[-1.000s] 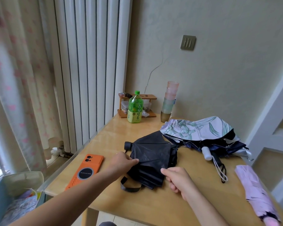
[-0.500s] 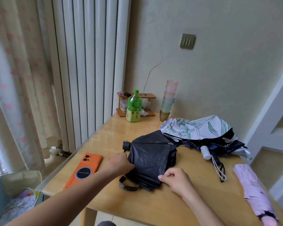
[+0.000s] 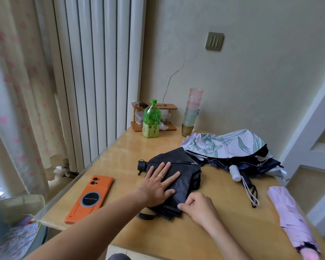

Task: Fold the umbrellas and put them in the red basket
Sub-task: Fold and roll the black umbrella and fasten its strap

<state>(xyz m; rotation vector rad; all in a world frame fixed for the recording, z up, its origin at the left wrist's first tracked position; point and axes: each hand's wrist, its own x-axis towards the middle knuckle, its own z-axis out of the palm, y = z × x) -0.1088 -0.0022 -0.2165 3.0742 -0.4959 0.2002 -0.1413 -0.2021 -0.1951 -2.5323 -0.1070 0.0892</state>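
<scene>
A person's two bare arms reached over a wooden table (image 3: 195, 239). A black umbrella (image 3: 186, 175), collapsed with its canopy gathered in loose folds, lay flat near the middle of the table, its handle pointing left.

The left hand (image 3: 158, 186) lay palm-down on the black umbrella, fingers straight and spread, pressing the fabric flat. The right hand (image 3: 197, 207) was at the umbrella's near edge, fingers curled, thumb and forefinger pinching the folded fabric.

Just behind and right of the black umbrella, touching it, sat a floral umbrella (image 3: 223, 145), half collapsed, its white handle and cord trailing towards the viewer. Well to the right of the black umbrella lay a pink umbrella (image 3: 293, 218), rolled closed.

Left of the black umbrella, an orange phone (image 3: 90, 198) lay face-down. Behind it, by the wall, stood a green bottle (image 3: 151, 119), a small wooden rack (image 3: 169, 106) and stacked cups (image 3: 192, 111).
</scene>
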